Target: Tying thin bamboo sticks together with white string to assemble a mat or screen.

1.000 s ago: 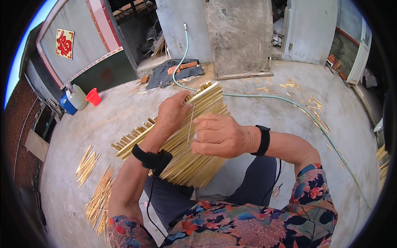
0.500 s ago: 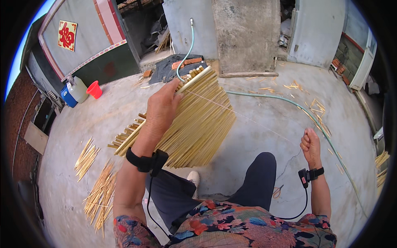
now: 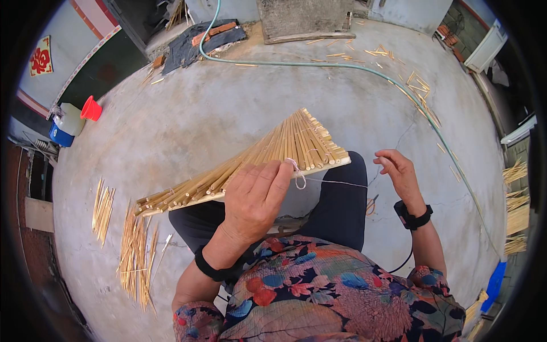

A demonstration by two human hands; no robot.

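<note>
A fan-shaped mat of straw-coloured stalks rests above my lap, its cut ends toward me along a pale strip. My left hand grips its near edge, fingers over the stalks and the thumb hidden. Beside my left fingertips, a loop of pale thread hangs from the edge. From there the thread runs right toward my right hand, which is raised off the mat with finger and thumb pinched on it. The thread's last stretch is faint against the floor.
Two heaps of loose stalks lie on the concrete at left. Scissors rest by my right knee. A green hose curves across the far floor and down the right, near scattered stalk pieces. A red bucket stands far left.
The mat has been lowered and tilted, so its cut ends now face me. My left hand has come down and nearer; my right has risen slightly and moved left. A thread loop now shows.
</note>
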